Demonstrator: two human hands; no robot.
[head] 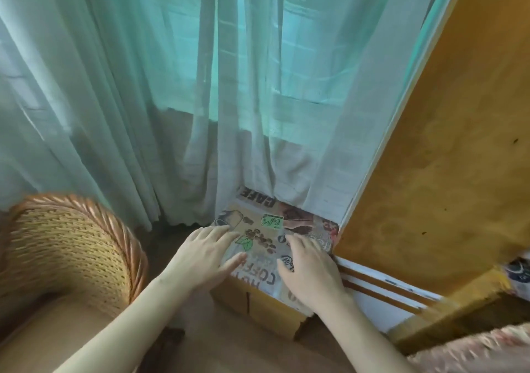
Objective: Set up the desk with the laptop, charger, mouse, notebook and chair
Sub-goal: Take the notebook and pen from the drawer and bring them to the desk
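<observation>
Both hands flat on desk top
Left hand point(205, 253) and right hand point(311, 272) lay open on the desk point(258, 258), gripping nothing; looked light, stiff; take by side edges.

The printed cloth point(258, 239) I am facing is showing "CAFE" at its far edge and "COFF…" nearer me, both upside down.
</observation>
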